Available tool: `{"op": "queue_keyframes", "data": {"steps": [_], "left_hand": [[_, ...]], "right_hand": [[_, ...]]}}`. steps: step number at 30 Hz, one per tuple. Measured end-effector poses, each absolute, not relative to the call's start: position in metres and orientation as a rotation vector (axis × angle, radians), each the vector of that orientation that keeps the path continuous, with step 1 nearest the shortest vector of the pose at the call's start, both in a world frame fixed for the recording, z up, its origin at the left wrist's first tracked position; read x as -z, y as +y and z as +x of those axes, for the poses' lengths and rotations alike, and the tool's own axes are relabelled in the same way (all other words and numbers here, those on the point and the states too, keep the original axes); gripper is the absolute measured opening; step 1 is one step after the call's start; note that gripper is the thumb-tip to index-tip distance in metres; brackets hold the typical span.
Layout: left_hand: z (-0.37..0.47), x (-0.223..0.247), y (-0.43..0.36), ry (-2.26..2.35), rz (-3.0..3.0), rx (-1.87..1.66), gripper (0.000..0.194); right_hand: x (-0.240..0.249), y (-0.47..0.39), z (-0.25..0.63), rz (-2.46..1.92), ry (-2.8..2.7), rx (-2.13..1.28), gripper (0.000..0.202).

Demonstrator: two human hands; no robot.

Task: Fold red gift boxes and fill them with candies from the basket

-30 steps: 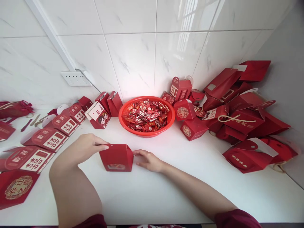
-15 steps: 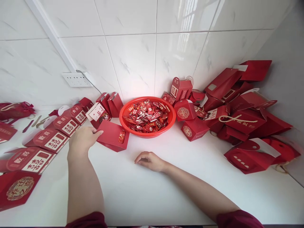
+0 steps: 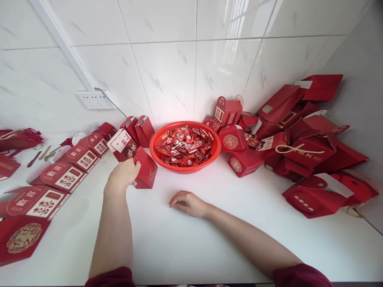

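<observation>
My left hand (image 3: 123,174) is closed on the left side of a small red gift box (image 3: 146,172), its thumb against the card and the other fingers partly hidden. The box stands on the white table and has a rounded window in its side. Just behind it is a red box with a white flap and cartoon couple (image 3: 129,149). My right hand (image 3: 189,203) rests on the table, loosely curled with a gap between thumb and fingers, holding nothing. Beyond it sits a red plastic basket (image 3: 153,154) filled with red-wrapped candies (image 3: 187,145).
A row of red boxes with white panels (image 3: 70,178) runs along the left. Two tall red boxes (image 3: 145,131) stand near the tiled wall. Red boxes and bags (image 3: 311,155) are heaped at the right. A power socket (image 3: 95,100) is on the wall.
My left hand has moved to the right along the red gift box. The box has turned, so its side with the window is narrower in view. My right hand has stayed put.
</observation>
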State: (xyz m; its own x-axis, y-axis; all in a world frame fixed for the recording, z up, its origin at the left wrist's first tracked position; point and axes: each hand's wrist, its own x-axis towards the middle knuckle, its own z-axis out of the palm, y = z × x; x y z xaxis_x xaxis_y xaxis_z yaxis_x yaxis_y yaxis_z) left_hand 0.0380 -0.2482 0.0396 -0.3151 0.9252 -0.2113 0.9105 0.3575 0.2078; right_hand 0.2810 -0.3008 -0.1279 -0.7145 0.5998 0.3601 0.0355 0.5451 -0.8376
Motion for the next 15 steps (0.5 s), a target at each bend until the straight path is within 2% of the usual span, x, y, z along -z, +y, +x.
{"op": "queue_keyframes", "data": {"steps": [7, 15], "left_hand": [[0.029, -0.031, -0.222, 2.357, 1.636, -0.123, 0.043], [0.019, -0.044, -0.162, 2.381, 1.728, -0.252, 0.036]], "right_hand": [[0.129, -0.301, 0.281, -0.507, -2.167, -1.094, 0.019], [0.132, -0.298, 0.281, -0.456, -2.215, -1.015, 0.019]]}}
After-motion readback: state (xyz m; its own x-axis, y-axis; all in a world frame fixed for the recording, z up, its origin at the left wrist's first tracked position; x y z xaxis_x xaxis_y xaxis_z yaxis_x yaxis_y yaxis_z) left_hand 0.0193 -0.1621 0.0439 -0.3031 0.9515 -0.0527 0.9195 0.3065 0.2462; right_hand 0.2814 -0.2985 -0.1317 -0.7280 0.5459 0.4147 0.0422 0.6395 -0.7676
